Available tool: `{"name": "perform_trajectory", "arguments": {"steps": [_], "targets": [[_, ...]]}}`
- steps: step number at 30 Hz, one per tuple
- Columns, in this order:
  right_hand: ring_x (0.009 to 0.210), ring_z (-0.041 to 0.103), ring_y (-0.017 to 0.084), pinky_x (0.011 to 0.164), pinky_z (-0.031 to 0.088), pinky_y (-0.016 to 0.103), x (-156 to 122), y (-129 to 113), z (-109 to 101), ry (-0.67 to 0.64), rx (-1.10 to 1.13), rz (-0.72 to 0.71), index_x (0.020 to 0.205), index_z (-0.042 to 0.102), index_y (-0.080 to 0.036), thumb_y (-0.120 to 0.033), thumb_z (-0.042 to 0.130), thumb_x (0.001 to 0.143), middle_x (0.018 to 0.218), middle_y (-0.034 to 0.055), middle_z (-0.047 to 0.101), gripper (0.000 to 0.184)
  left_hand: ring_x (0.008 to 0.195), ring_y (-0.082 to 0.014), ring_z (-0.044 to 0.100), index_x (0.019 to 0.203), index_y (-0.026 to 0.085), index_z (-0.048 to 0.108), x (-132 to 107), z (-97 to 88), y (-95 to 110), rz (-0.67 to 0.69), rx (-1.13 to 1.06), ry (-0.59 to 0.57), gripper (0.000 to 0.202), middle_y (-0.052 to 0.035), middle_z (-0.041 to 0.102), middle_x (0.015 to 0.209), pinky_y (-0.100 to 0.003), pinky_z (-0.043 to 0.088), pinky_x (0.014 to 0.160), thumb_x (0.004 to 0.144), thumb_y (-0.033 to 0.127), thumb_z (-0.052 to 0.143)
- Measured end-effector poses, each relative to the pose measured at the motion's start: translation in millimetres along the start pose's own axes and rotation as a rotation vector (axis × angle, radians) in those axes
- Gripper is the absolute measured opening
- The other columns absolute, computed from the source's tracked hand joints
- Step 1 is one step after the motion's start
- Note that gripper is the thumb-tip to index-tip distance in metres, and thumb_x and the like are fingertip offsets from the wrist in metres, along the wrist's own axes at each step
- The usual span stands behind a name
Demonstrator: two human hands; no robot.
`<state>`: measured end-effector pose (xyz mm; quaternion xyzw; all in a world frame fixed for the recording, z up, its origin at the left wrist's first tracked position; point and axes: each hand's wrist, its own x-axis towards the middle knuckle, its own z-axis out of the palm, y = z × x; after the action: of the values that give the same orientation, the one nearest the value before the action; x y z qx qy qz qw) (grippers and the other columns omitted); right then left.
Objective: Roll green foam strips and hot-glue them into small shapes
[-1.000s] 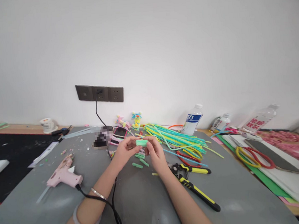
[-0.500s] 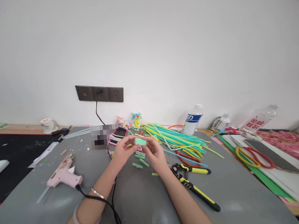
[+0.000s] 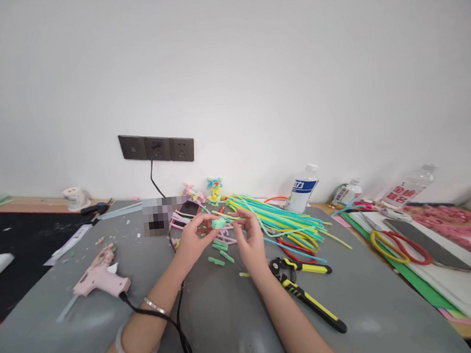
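My left hand (image 3: 195, 239) pinches a small fuzzy mint-green pipe cleaner piece (image 3: 218, 223) between thumb and fingertips, above the table. Just to its right, my right hand (image 3: 250, 241) is raised with bent fingers and the thumb apart from them. A small gap separates it from the piece, and I see nothing held in it. Beneath the hands lie several short green pipe cleaner pieces (image 3: 221, 249). Pale purple pipe cleaners (image 3: 225, 236) lie just behind them. Wire strippers (image 3: 307, 291) with yellow and black handles rest by my right forearm.
A pink glue gun (image 3: 102, 279) lies left, its black cord (image 3: 182, 335) passing over my left forearm. Long pipe cleaners (image 3: 280, 216) are heaped at the back right, by a bottle (image 3: 302, 190). Scissors (image 3: 402, 247) lie on paper at right. Small colourful figures (image 3: 215, 190) stand near the wall.
My right hand has come away from the green piece, moving slightly right, and its fingers have parted. My left hand keeps hold of the piece, which is turned a little.
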<state>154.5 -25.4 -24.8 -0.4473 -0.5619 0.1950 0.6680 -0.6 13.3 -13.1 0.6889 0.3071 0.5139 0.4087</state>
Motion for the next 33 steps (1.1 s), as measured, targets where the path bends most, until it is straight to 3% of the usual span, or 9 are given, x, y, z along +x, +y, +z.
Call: {"name": "perform_trajectory", "arguments": {"steps": [4,6,9,11,14,17,22,27,33], "targets": [[0.086,0.058,0.019,0.078,0.046,0.035,-2,-23,1,0.071,-0.132,-0.255,0.105,0.054,-0.020,-0.017,0.047,0.092,0.094,0.0061,0.061,0.016,0.072,-0.0131,0.055,0.094,0.018,0.068,1,-0.7,-7,0.026,0.103,0.000,0.018,-0.0013,0.055,0.080,-0.021,0.049,0.060,0.077,0.023,0.065],[0.085,0.059,0.019,0.078,0.047,0.034,-9,-43,14,-0.077,-0.136,-0.341,0.099,0.056,-0.021,-0.013,0.044,0.092,0.090,0.0055,0.061,0.016,0.072,-0.0142,0.056,0.093,0.018,0.067,2,-2.1,-12,0.036,0.122,-0.008,0.018,-0.0020,0.056,0.082,-0.022,0.050,0.061,0.076,0.022,0.064],[0.090,0.061,0.020,0.082,0.049,0.033,-28,-72,51,-0.443,-0.187,-0.398,0.096,0.059,-0.020,-0.011,0.044,0.090,0.091,0.0069,0.065,0.018,0.073,-0.0163,0.057,0.094,0.018,0.068,3,-4.1,-18,0.055,0.172,0.013,0.021,-0.0033,0.058,0.083,-0.025,0.052,0.062,0.073,0.022,0.065],[0.092,0.061,0.022,0.086,0.049,0.036,-41,-87,82,-0.618,-0.353,-0.360,0.094,0.063,-0.017,-0.018,0.052,0.090,0.092,0.0092,0.066,0.011,0.071,-0.0160,0.058,0.093,0.017,0.067,4,-4.7,-18,0.042,0.178,0.021,0.021,-0.0042,0.058,0.086,-0.025,0.052,0.058,0.073,0.024,0.067],[0.098,0.061,0.030,0.085,0.052,0.042,-53,-99,121,-0.767,-0.630,-0.210,0.104,0.064,-0.008,-0.038,0.065,0.085,0.099,0.0175,0.066,0.036,0.080,-0.0167,0.061,0.093,0.019,0.066,2,-4.3,-15,0.024,0.205,0.037,0.018,-0.0060,0.062,0.099,-0.024,0.053,0.061,0.076,0.024,0.065],[0.095,0.065,0.032,0.077,0.055,0.042,-56,-100,146,-0.873,-0.770,-0.081,0.107,0.064,-0.003,-0.047,0.068,0.080,0.100,0.0209,0.066,0.051,0.088,-0.0188,0.065,0.096,0.020,0.065,0,-2.9,-11,-0.034,0.178,0.004,0.018,-0.0063,0.067,0.103,-0.025,0.055,0.065,0.079,0.025,0.063],[0.088,0.071,0.032,0.068,0.059,0.041,-52,-93,165,-0.984,-0.768,0.039,0.111,0.062,-0.005,-0.046,0.064,0.081,0.099,0.0198,0.070,0.050,0.090,-0.0202,0.068,0.100,0.019,0.066,-3,-1.1,-10,-0.087,0.093,-0.041,0.022,-0.0069,0.071,0.107,-0.028,0.057,0.071,0.080,0.029,0.064],[0.094,0.071,0.033,0.075,0.059,0.042,-51,-92,178,-1.084,-0.749,0.086,0.112,0.060,-0.004,-0.054,0.071,0.075,0.101,0.0225,0.071,0.064,0.092,-0.0207,0.068,0.096,0.019,0.069,-2,-2.0,-8,-0.060,0.086,0.020,0.020,-0.0058,0.072,0.099,-0.027,0.056,0.072,0.079,0.029,0.065],[0.097,0.069,0.032,0.078,0.059,0.042,-57,-83,195,-1.012,-0.738,-0.013,0.119,0.049,-0.007,-0.046,0.083,0.064,0.107,0.0191,0.067,0.076,0.092,-0.0208,0.068,0.096,0.019,0.069,0,-2.5,-15,-0.077,0.018,0.009,0.022,-0.0067,0.072,0.103,-0.028,0.056,0.073,0.076,0.027,0.066]]}}
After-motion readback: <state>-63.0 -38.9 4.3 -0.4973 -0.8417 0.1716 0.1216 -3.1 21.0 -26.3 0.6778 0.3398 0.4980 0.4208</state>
